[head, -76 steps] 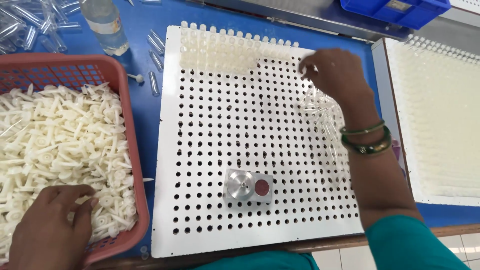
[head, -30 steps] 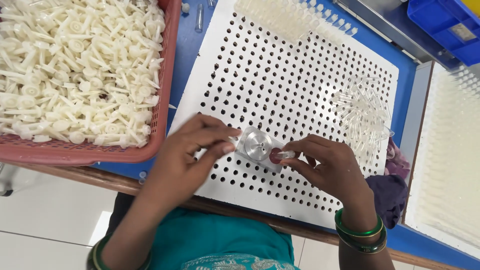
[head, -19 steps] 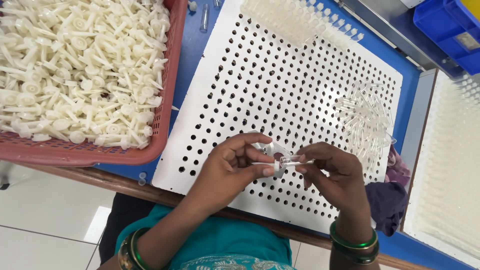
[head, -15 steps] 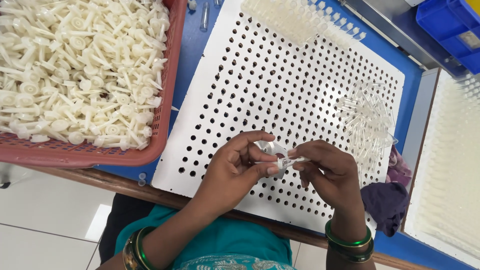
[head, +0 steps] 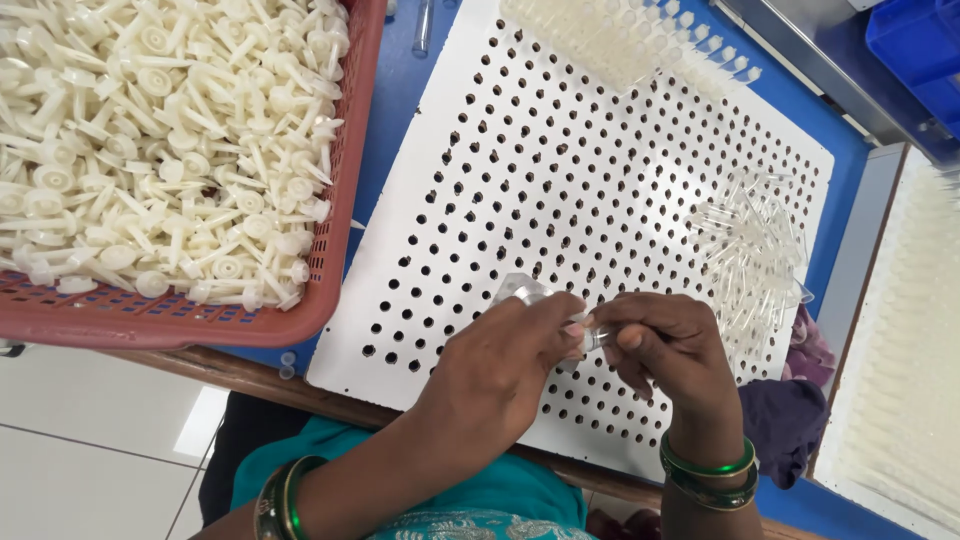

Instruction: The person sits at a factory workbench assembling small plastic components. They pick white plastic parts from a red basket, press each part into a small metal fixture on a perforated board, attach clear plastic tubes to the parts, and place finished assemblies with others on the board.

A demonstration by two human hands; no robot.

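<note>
Pinching together over the near edge of the white perforated board (head: 600, 170), the left hand (head: 500, 365) and right hand (head: 665, 345) meet on a small clear plastic piece (head: 590, 335), mostly hidden between the fingertips. A clear, shiny little dish (head: 520, 290) peeks above the left knuckles. Loose clear tubes (head: 750, 240) lie heaped at right; a red basket (head: 340, 180) of white plastic parts (head: 150, 140) sits at left.

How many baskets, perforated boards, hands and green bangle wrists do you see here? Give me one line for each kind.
Red basket of white plastic parts: 1
White perforated board: 1
Hands, left hand and right hand: 2
Wrists with green bangles: 2
Total: 6
</note>
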